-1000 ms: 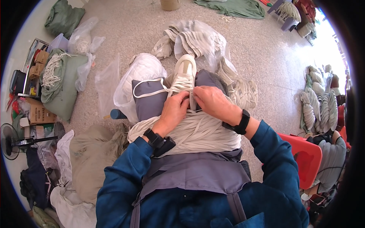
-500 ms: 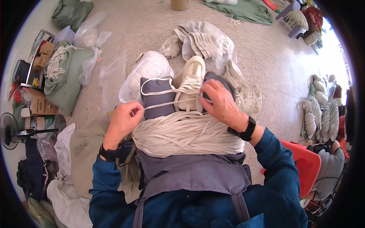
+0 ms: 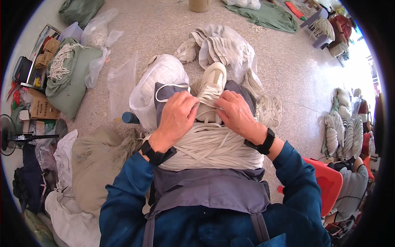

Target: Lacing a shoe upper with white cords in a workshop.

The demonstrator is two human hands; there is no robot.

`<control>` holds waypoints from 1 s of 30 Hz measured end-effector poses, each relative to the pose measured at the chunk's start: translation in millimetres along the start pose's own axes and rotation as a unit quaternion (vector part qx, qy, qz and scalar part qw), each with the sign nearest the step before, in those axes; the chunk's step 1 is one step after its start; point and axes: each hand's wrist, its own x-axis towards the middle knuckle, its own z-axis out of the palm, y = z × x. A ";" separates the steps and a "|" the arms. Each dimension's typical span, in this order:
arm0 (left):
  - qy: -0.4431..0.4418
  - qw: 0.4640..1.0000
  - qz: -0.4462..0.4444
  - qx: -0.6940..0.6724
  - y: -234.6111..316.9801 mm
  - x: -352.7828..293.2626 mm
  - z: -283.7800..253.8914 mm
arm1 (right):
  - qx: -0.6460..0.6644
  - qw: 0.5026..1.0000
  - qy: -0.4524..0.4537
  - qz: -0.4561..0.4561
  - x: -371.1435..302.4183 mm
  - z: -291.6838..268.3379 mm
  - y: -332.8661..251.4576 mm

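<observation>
A beige shoe with flat cream laces lies across my lap, toe pointing away. My left hand is closed at the shoe's left eyelet edge, pinching the shoelace; its fingertips are partly hidden. On the opposite side, my right hand pinches the shoe's right edge beside the tongue. A loop of lace curves over the grey apron to the left of the shoe. Below both hands, a thick bundle of cream laces lies across the grey apron.
Beyond my knees, a pile of beige shoe uppers lies on the floor beside a clear plastic bag. A blue-capped bottle stands left. Near my right elbow is a red stool; bundled shoe parts stand farther right.
My left hand has come in from the left, where it held the lace stretched out, to the shoe. My right hand has stayed near the shoe's right edge, its fingers now lower.
</observation>
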 end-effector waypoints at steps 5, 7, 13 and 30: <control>0.021 0.999 0.024 0.007 -9.1 1.0 5.5 | -0.052 0.990 -0.089 -0.092 -1.1 3.0 -4.1; 0.011 1.000 0.022 0.013 -10.1 0.9 4.8 | -0.047 0.989 -0.104 -0.089 -6.1 1.4 -6.4; -0.068 0.988 0.120 0.065 -4.0 7.0 13.9 | 0.000 0.993 -0.102 -0.056 -15.7 -8.3 -15.7; -0.026 0.991 0.125 0.049 -3.9 12.7 15.6 | 0.505 0.745 -0.174 0.400 -9.7 -7.4 -2.9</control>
